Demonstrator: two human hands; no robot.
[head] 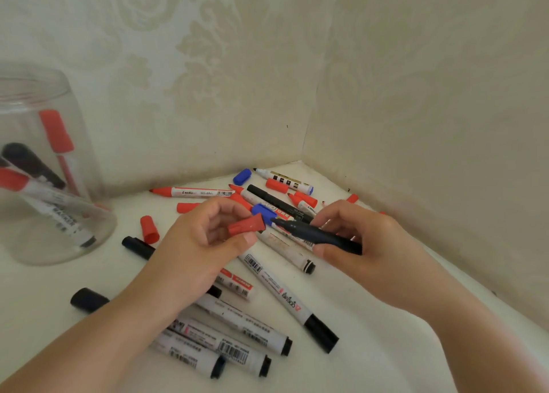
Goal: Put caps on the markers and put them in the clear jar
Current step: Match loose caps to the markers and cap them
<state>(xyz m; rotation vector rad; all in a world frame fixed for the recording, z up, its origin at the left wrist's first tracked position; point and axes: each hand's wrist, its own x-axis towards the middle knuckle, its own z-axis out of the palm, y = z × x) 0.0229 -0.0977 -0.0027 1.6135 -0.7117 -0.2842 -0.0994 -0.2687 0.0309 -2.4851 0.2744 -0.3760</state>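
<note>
My left hand [205, 238] pinches a red cap [246, 225], its open end facing right. My right hand [362, 238] grips a dark blue-black marker [315, 234] with its bare tip pointing left, a short gap from the cap. The clear jar [44, 166] stands at the far left and holds several capped red and black markers. Loose markers and caps lie scattered on the white surface [371, 348] under and around both hands: a red cap [149, 229], a black cap [88, 300], a blue cap [242, 176], a long white marker with a black end [288, 299].
Patterned cream walls meet in a corner [306, 155] just behind the pile, closing the space at the back and right. Several white markers [219, 342] lie beneath my left forearm. The jar is about a hand's width left of the pile.
</note>
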